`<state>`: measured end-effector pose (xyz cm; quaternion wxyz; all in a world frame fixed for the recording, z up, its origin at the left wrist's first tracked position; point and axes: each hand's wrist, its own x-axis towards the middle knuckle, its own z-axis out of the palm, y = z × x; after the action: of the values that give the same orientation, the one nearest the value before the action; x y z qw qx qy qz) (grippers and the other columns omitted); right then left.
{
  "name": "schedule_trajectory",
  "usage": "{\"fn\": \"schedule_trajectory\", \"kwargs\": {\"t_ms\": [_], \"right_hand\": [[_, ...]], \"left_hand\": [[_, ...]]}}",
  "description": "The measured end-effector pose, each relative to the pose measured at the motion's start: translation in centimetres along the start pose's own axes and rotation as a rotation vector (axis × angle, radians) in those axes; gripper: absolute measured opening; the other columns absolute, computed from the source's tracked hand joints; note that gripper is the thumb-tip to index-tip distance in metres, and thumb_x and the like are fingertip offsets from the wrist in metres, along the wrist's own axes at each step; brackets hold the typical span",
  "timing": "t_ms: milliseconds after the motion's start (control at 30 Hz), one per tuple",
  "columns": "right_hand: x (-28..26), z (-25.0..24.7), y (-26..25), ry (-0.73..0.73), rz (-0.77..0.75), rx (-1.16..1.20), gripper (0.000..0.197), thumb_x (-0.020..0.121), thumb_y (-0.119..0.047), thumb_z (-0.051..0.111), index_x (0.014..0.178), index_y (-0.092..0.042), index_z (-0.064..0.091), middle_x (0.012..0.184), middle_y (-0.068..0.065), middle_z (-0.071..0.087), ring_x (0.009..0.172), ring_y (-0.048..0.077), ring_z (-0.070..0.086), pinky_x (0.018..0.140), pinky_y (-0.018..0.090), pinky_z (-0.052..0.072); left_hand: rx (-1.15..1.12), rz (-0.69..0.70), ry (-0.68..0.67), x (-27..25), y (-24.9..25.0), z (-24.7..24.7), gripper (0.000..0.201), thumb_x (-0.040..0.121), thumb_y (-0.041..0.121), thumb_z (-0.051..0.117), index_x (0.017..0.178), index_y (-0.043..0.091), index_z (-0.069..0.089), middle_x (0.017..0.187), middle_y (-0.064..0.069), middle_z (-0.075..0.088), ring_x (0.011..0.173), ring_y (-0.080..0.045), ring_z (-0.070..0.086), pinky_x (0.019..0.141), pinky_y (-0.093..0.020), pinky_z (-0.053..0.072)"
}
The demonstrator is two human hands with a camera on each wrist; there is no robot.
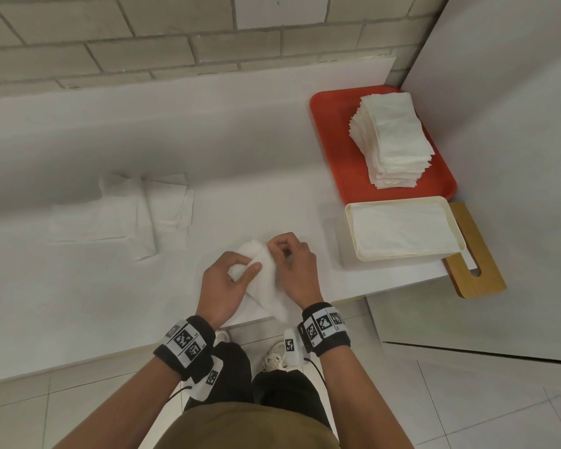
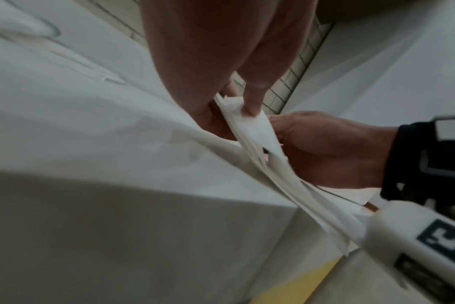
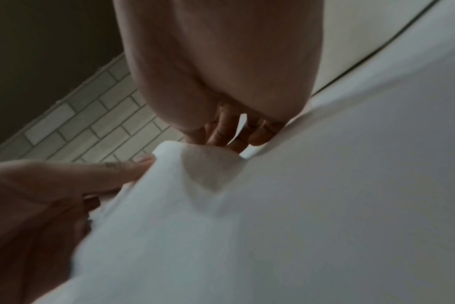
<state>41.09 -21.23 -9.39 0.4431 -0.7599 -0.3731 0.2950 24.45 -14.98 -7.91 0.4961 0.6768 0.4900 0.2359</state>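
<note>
Both hands hold one white paper napkin (image 1: 266,280) just above the white table's front edge. My left hand (image 1: 230,280) pinches its left side between thumb and fingers. My right hand (image 1: 289,260) has curled fingers gripping the napkin's upper right edge. In the left wrist view the napkin (image 2: 257,131) shows as several thin layers, pinched by my left fingertips (image 2: 252,105), with the right hand (image 2: 325,148) behind it. The right wrist view shows the napkin (image 3: 195,216) close up, my right fingers (image 3: 221,131) curled above it and the left hand (image 3: 39,195) at the lower left.
A red tray (image 1: 337,150) at the back right carries a tall stack of folded napkins (image 1: 392,137). In front of it stands a cream box (image 1: 350,228) with napkins inside, on a wooden board (image 1: 476,267). Unfolded napkins (image 1: 127,212) lie at the left. A brick wall runs behind.
</note>
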Motion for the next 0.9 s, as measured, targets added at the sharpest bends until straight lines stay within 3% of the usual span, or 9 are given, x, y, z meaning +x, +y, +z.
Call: {"fn": "schedule_trajectory", "kwargs": {"t_ms": [167, 300, 367, 500, 567, 633, 733, 800, 900], "right_hand": [[-0.2, -0.4, -0.7, -0.045, -0.030, -0.064, 0.012, 0.111, -0.041, 0.054, 0.120, -0.037, 0.060, 0.105, -0.020, 0.069, 0.108, 0.012, 0.061, 0.106, 0.048, 0.043], [-0.5, -0.8, -1.7, -0.239, 0.063, -0.018, 0.060, 0.097, -0.070, 0.062, 0.145, -0.040, 0.041, 0.138, -0.014, 0.064, 0.127, 0.011, 0.060, 0.114, 0.041, 0.044], [-0.7, -1.4, -2.2, -0.353, 0.089, -0.077, 0.078, 0.090, -0.066, 0.075, 0.151, -0.037, 0.034, 0.141, -0.011, 0.064, 0.125, 0.016, 0.063, 0.106, 0.034, 0.051], [-1.6, -5.6, -3.7, -0.425, 0.087, -0.126, 0.068, 0.093, -0.045, 0.081, 0.148, -0.031, 0.043, 0.129, -0.011, 0.068, 0.112, 0.010, 0.068, 0.087, 0.023, 0.054], [-2.7, -9.9, -4.8, -0.352, 0.063, -0.074, 0.055, 0.094, -0.038, 0.081, 0.140, -0.033, 0.052, 0.120, -0.021, 0.069, 0.105, -0.004, 0.067, 0.080, 0.012, 0.051], [-3.6, -15.0, -6.2, -0.187, 0.040, 0.022, 0.045, 0.095, -0.029, 0.083, 0.133, -0.035, 0.059, 0.116, -0.022, 0.072, 0.104, -0.003, 0.069, 0.079, 0.012, 0.054], [-3.8, -22.7, -7.1, 0.151, 0.018, 0.196, 0.040, 0.096, -0.013, 0.081, 0.127, -0.030, 0.064, 0.107, 0.001, 0.078, 0.095, 0.020, 0.077, 0.076, 0.034, 0.064], [-2.8, -26.4, -6.3, 0.363, 0.015, 0.193, 0.040, 0.096, -0.008, 0.081, 0.128, -0.027, 0.064, 0.104, 0.013, 0.077, 0.094, 0.029, 0.078, 0.080, 0.045, 0.066], [-0.4, -29.2, -2.7, 0.517, 0.099, 0.022, 0.043, 0.093, -0.012, 0.083, 0.126, -0.030, 0.061, 0.103, 0.006, 0.078, 0.091, 0.021, 0.078, 0.085, 0.049, 0.066]], "left_hand": [[0.104, 0.157, 0.035, 0.7, 1.1, -0.6, 0.013, 0.099, 0.032, 0.076, 0.094, 0.021, 0.072, 0.093, 0.011, 0.074, 0.083, -0.002, 0.068, 0.077, -0.012, 0.046], [0.105, 0.133, 0.066, 1.1, 1.3, -0.4, 0.016, 0.103, 0.033, 0.071, 0.096, 0.019, 0.067, 0.082, 0.005, 0.072, 0.059, -0.006, 0.058, 0.059, -0.013, 0.040], [0.068, 0.122, 0.089, 1.3, 1.9, -0.4, 0.017, 0.104, 0.032, 0.068, 0.096, 0.018, 0.063, 0.081, 0.005, 0.070, 0.060, -0.005, 0.058, 0.057, -0.014, 0.039], [-0.052, 0.111, 0.175, 1.8, 5.0, -1.2, 0.021, 0.107, 0.034, 0.064, 0.096, 0.017, 0.059, 0.086, 0.007, 0.067, 0.070, 0.000, 0.057, 0.063, -0.015, 0.042], [-0.138, 0.142, 0.207, 2.2, 8.0, -1.1, 0.021, 0.106, 0.033, 0.065, 0.094, 0.018, 0.058, 0.089, 0.008, 0.066, 0.075, 0.001, 0.056, 0.071, -0.016, 0.042], [-0.215, 0.183, 0.212, 2.4, 11.3, -0.3, 0.021, 0.104, 0.030, 0.071, 0.090, 0.020, 0.059, 0.091, 0.011, 0.069, 0.078, -0.002, 0.058, 0.074, -0.016, 0.041], [-0.318, 0.239, 0.112, 2.8, 15.1, 3.0, 0.025, 0.101, 0.026, 0.076, 0.088, 0.012, 0.061, 0.091, 0.006, 0.076, 0.071, -0.014, 0.060, 0.063, -0.023, 0.042], [-0.298, 0.269, 0.004, 3.1, 16.4, 6.4, 0.024, 0.100, 0.022, 0.077, 0.085, 0.013, 0.060, 0.087, 0.006, 0.074, 0.074, -0.020, 0.066, 0.065, -0.030, 0.050], [-0.139, 0.284, -0.103, 3.5, 16.4, 11.4, 0.023, 0.098, 0.017, 0.076, 0.083, 0.016, 0.059, 0.079, 0.009, 0.071, 0.075, -0.009, 0.068, 0.073, -0.029, 0.056]]}}
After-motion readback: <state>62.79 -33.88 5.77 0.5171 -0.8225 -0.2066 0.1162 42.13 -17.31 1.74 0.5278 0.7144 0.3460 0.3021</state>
